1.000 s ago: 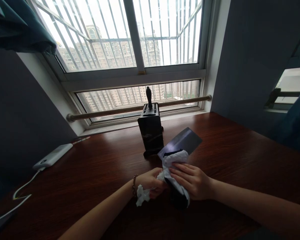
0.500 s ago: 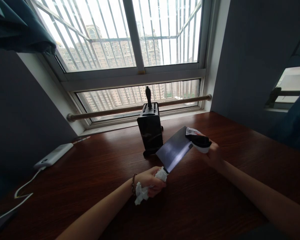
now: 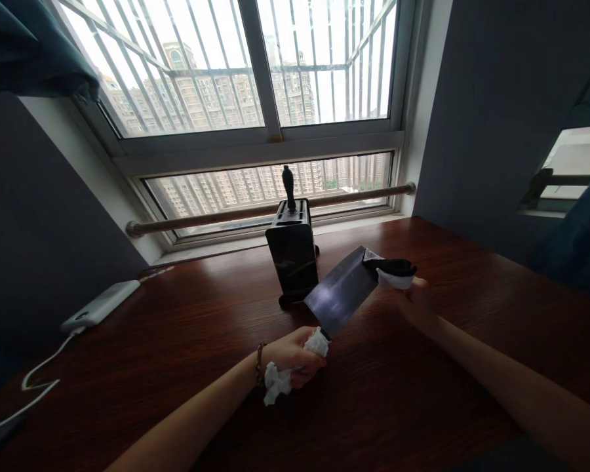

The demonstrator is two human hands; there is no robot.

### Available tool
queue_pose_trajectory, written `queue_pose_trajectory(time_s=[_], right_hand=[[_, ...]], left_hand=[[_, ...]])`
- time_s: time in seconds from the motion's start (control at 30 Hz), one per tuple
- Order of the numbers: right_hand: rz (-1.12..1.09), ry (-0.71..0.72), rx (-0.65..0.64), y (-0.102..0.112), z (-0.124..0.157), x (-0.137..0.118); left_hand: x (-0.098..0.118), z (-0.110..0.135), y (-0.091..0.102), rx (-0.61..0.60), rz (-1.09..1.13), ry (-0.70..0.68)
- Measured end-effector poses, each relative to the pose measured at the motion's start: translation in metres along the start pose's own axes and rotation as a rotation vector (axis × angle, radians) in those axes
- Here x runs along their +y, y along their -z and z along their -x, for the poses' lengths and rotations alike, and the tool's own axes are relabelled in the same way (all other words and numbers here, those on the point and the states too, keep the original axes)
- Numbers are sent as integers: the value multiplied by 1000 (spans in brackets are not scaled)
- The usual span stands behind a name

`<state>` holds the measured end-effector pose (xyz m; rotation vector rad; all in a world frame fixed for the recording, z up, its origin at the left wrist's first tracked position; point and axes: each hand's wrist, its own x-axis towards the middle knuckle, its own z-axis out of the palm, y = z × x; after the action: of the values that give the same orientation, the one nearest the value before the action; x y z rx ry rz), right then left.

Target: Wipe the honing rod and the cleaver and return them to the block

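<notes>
My left hand (image 3: pixel 302 357) is closed round the handle of a cleaver (image 3: pixel 341 292), with crumpled white tissue (image 3: pixel 276 383) wrapped between palm and handle. The broad blade points up and to the right. In my right hand (image 3: pixel 417 301) is a black and white cloth (image 3: pixel 394 270), pressed against the far end of the blade. The fingers of that hand are partly hidden behind the cloth. Just behind the blade stands a black knife block (image 3: pixel 294 259), with one dark-handled tool (image 3: pixel 289 188) upright in its top.
All this is over a brown wooden table (image 3: pixel 216 295). At the left lies a white power bank (image 3: pixel 101 306) with a white cable (image 3: pixel 44 387). A wooden rail (image 3: pixel 216 218) crosses in front of the barred window. Blue curtains hang at both sides.
The cloth in my right hand has turned flatter and shifted slightly right at the blade's end. My left hand keeps its hold on the cleaver. The view has moved a little.
</notes>
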<state>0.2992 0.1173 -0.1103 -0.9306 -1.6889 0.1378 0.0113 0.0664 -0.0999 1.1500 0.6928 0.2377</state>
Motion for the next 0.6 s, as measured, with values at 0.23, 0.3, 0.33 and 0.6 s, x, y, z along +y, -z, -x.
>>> queue_pose_trajectory(time_s=[0.23,0.3,0.33,0.6], right_hand=[[96,18,24,-5,1,-3],[189,167,-23,-5,-1,-7],[250,241,-52,-5,-1,-10],[300,518,-360,-15,16,-39]], left_hand=[[0,0,0,2,-15,7],[0,-1,0,5,-21,5],[0,-1,0,9,-24,7],[3,0,-1,8,-8,41]])
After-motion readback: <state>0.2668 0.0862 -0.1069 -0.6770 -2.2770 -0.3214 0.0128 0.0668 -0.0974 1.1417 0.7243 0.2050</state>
